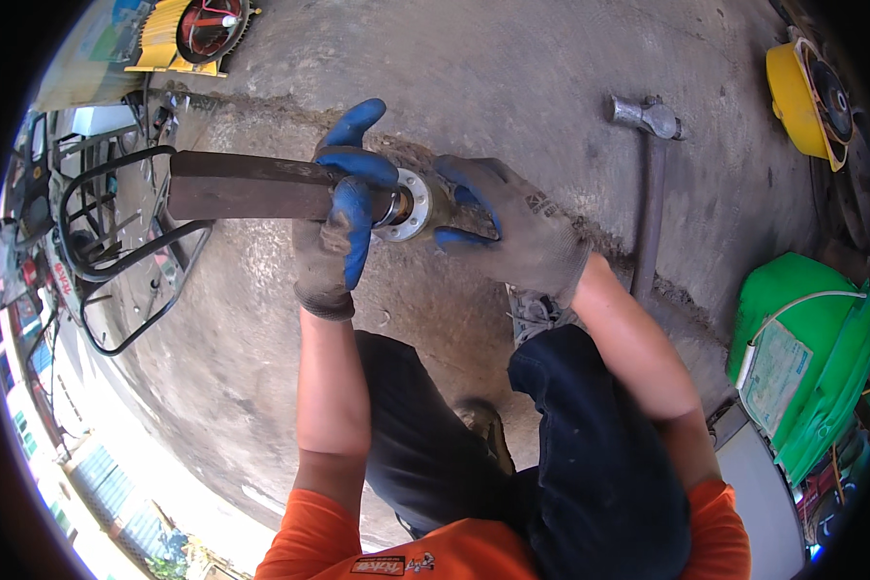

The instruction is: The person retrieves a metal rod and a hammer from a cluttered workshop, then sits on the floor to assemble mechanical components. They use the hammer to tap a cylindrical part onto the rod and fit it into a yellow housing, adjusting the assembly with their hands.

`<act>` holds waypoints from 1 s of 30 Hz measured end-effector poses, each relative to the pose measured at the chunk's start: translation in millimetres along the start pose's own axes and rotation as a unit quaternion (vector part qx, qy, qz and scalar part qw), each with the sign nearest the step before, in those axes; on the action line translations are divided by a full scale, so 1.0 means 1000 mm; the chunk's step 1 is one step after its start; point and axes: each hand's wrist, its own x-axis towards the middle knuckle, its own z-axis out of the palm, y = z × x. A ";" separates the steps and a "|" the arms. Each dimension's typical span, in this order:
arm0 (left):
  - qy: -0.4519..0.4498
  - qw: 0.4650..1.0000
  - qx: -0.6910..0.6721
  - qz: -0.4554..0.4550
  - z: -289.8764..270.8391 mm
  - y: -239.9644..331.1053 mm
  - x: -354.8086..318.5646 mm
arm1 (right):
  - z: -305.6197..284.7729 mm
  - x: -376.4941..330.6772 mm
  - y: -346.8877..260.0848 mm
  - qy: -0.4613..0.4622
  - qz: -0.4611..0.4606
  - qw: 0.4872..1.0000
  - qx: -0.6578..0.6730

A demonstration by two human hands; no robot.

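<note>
My left hand [343, 208], in a grey work glove with blue fingers, is closed around the right end of a dark rectangular bar [246, 186]. One finger points up and away from the bar. Just right of these fingers is a round silver flange [419, 205] with small holes around its rim. A shiny metal ring [395, 207] shows at the flange's centre, partly covered by the left fingers. My right hand [517, 222], gloved the same way, is beside the flange. Its thumb and fingers are apart, with nothing visible between them.
A hammer [651, 184] with a grey handle lies on the concrete floor to the right. Farther right are a yellow round housing [791, 101] and a green plastic container [802, 358]. A yellow ribbed motor housing [164, 37] stands far left, above a black tubular frame [72, 208].
</note>
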 end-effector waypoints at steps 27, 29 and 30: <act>0.062 0.983 0.169 -0.038 0.052 -0.002 -0.034 | -0.064 0.025 -0.099 -0.085 -0.164 0.982 0.023; 0.068 0.991 0.048 -0.104 0.054 -0.004 -0.041 | -0.061 0.024 -0.102 -0.128 -0.124 0.983 0.046; 0.059 0.993 0.069 -0.081 0.051 -0.004 -0.041 | -0.059 0.023 -0.106 -0.133 -0.121 0.983 0.030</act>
